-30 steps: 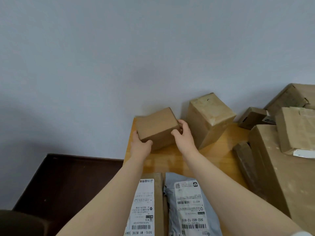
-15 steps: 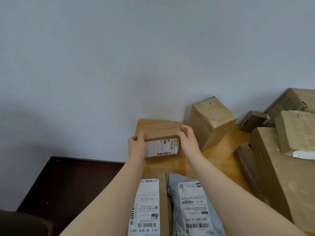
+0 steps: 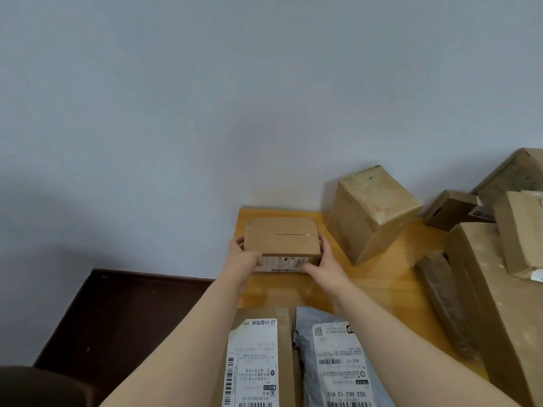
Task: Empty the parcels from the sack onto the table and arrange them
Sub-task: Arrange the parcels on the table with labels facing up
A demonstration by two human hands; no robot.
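Brown cardboard box [image 3: 282, 236], tilted a second ago, now sits flat at the far left corner of the yellow wooden counter [image 3: 382, 286], label turned near; left hand [image 3: 245, 259] and right hand [image 3: 324, 265] grip its ends.

left hand [image 3: 244, 261]: bare | right hand [image 3: 327, 267]: bare | behind each wrist: forearms [image 3: 188, 342] uncovered to frame edge, tapering toward the hands

The small box [image 3: 282, 237] has been rotated so its label shows and lowered flat, left of the tall box [image 3: 373, 212].
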